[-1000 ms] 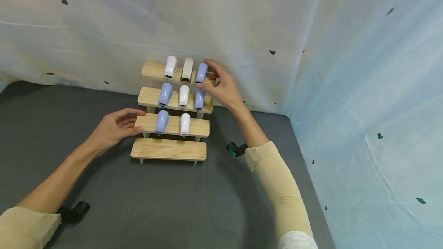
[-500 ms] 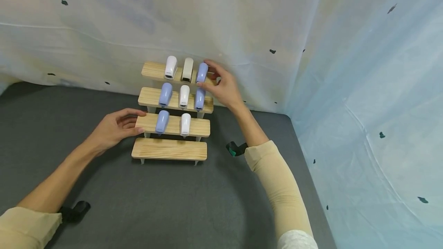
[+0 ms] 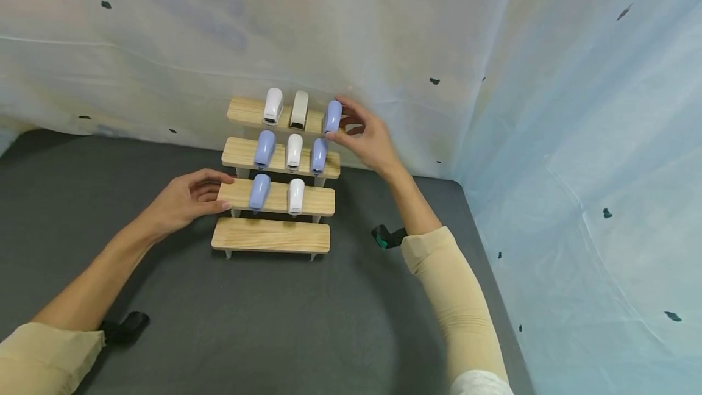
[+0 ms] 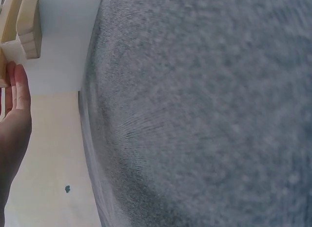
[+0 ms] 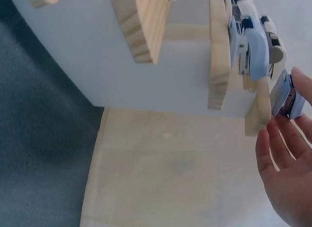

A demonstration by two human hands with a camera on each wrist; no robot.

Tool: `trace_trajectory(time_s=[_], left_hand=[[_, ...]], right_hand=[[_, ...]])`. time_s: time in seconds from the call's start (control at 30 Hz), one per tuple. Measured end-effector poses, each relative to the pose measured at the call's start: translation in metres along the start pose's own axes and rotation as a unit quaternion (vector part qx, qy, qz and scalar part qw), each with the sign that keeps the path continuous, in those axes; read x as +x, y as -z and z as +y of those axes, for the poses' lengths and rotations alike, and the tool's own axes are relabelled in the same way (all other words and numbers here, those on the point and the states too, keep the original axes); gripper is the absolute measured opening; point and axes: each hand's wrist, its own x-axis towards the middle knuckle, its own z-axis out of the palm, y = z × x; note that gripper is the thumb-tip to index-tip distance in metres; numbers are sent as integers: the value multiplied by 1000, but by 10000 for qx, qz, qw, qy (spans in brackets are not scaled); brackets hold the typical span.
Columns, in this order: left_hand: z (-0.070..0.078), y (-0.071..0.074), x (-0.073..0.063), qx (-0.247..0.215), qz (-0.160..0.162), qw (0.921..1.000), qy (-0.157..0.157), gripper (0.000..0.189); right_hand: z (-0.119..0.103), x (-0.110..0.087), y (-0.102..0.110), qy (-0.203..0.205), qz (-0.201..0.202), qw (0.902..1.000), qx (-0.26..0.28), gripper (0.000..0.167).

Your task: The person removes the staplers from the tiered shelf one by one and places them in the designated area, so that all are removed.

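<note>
A four-step wooden display stand (image 3: 271,235) bears small staplers on its upper three steps. At the right end of the top step, my right hand (image 3: 370,139) pinches a blue stapler (image 3: 332,116) between thumb and fingers. In the right wrist view this blue stapler (image 5: 287,97) sits right beside the end of the board; whether it touches the wood I cannot tell. My left hand (image 3: 183,203) grips the left end of the second step from the bottom, thumb in front and fingers behind. The left wrist view shows its fingertips (image 4: 19,75) against the wood.
Left of the held stapler, the top step carries a white stapler (image 3: 273,106) and a grey one (image 3: 298,110). Blue and white staplers (image 3: 294,151) stand on the steps below. Dark cloth (image 3: 263,322) covers the table; pale curtains (image 3: 384,29) hang behind and at the right.
My right hand has shifted to the right with the blue stapler, widening its gap from the grey one. The left hand keeps its grip on the step.
</note>
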Motion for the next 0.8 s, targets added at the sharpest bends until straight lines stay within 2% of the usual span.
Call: trace_trajectory(time_s=[0.3, 0.37, 0.8], left_hand=[[-1, -1, -1, 14, -54, 9999, 92, 48], [0, -1, -1, 23, -72, 9999, 94, 48], [3, -1, 1, 38, -106, 9999, -6, 47]], right_hand=[[-29, -18, 13, 74, -178, 9998, 65, 64], [-29, -22, 16, 75, -194, 9998, 64, 64], [-7, -40, 40, -431, -342, 9980, 304, 65]])
